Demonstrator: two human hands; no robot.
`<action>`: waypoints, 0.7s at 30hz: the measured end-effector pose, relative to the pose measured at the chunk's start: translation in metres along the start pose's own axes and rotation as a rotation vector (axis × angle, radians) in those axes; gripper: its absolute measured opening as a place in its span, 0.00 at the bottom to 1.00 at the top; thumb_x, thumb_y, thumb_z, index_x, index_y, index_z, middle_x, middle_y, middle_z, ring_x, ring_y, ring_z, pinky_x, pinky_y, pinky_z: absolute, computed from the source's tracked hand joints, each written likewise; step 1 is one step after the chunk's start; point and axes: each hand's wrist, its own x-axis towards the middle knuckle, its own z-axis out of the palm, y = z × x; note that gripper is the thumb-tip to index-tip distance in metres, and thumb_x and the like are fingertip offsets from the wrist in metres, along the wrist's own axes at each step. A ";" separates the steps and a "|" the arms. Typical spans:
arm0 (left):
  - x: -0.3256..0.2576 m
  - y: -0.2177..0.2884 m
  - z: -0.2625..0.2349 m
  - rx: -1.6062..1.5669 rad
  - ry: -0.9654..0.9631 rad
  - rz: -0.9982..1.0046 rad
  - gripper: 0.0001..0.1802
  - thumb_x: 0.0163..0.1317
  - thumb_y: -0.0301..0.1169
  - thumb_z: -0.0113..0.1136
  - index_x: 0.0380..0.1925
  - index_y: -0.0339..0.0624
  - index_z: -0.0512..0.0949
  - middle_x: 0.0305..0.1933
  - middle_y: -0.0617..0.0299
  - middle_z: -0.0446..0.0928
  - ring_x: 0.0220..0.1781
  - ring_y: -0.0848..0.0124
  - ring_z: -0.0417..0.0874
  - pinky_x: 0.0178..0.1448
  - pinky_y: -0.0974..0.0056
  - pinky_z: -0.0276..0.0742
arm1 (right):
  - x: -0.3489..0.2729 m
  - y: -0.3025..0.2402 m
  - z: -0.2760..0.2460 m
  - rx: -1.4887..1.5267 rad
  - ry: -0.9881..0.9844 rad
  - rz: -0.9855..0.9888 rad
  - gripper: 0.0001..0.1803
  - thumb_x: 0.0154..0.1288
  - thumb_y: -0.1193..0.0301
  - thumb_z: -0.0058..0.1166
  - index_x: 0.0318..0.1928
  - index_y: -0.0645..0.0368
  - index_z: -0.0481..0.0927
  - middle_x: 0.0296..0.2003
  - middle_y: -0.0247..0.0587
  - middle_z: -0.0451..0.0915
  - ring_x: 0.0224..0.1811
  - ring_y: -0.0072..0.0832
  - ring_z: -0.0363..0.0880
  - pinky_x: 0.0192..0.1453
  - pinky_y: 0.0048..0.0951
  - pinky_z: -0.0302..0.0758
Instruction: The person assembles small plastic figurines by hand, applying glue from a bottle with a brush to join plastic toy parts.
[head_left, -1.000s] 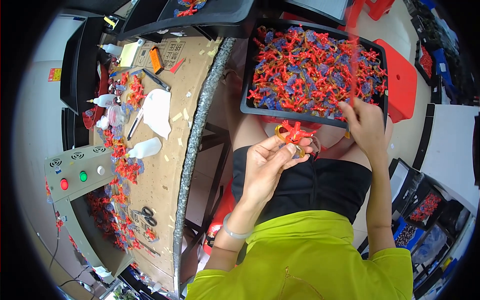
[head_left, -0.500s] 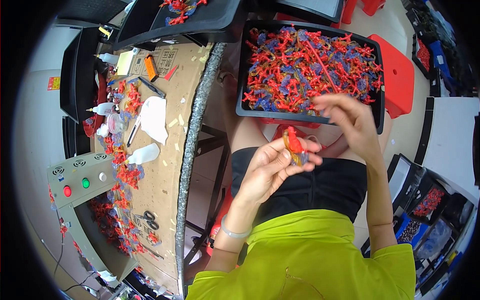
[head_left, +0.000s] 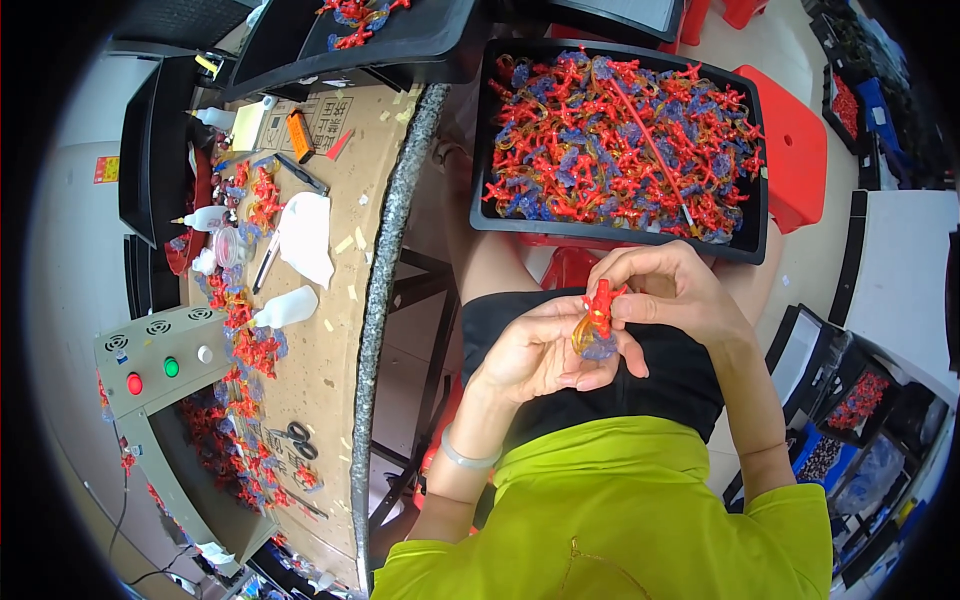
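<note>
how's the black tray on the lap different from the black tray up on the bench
The black tray on the lap is heaped edge to edge with red, orange and purple plastic pieces; the black tray on the bench holds only a few red pieces. The lap tray shows whole, the bench tray is cut off by the picture's edge. Both are black.

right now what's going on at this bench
A person in a yellow-green top sits beside a cardboard-covered table, with both hands over their lap. The left hand cradles a small plastic piece of red, amber and purple parts, while the right hand pinches its red top. A black tray heaped with similar pieces rests on their knees.
</note>
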 end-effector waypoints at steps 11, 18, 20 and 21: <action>0.003 -0.007 0.019 0.765 0.609 0.600 0.16 0.64 0.24 0.53 0.51 0.31 0.69 0.49 0.54 0.76 0.52 0.73 0.78 0.56 0.68 0.73 | 0.000 -0.005 0.023 -0.423 0.515 -0.076 0.08 0.58 0.78 0.61 0.37 0.70 0.81 0.31 0.37 0.80 0.33 0.13 0.78 0.34 0.15 0.74; 0.007 -0.008 0.020 0.795 0.650 0.596 0.16 0.62 0.20 0.53 0.50 0.28 0.71 0.46 0.50 0.79 0.47 0.70 0.81 0.52 0.66 0.78 | 0.000 -0.004 0.022 -0.277 0.459 -0.115 0.10 0.60 0.79 0.59 0.42 0.72 0.80 0.37 0.40 0.79 0.37 0.19 0.79 0.40 0.19 0.77; 0.006 -0.006 0.020 0.760 0.644 0.577 0.16 0.62 0.22 0.53 0.50 0.28 0.71 0.46 0.50 0.79 0.47 0.69 0.81 0.52 0.66 0.78 | -0.005 -0.006 0.017 -0.155 0.352 -0.080 0.13 0.62 0.80 0.56 0.47 0.74 0.78 0.43 0.42 0.77 0.41 0.23 0.79 0.44 0.21 0.78; 0.005 -0.006 0.021 0.727 0.637 0.559 0.16 0.63 0.23 0.53 0.50 0.28 0.71 0.45 0.50 0.79 0.46 0.69 0.82 0.51 0.65 0.79 | -0.005 -0.005 0.016 -0.154 0.351 -0.080 0.13 0.62 0.80 0.56 0.47 0.74 0.78 0.43 0.42 0.77 0.41 0.23 0.79 0.44 0.21 0.78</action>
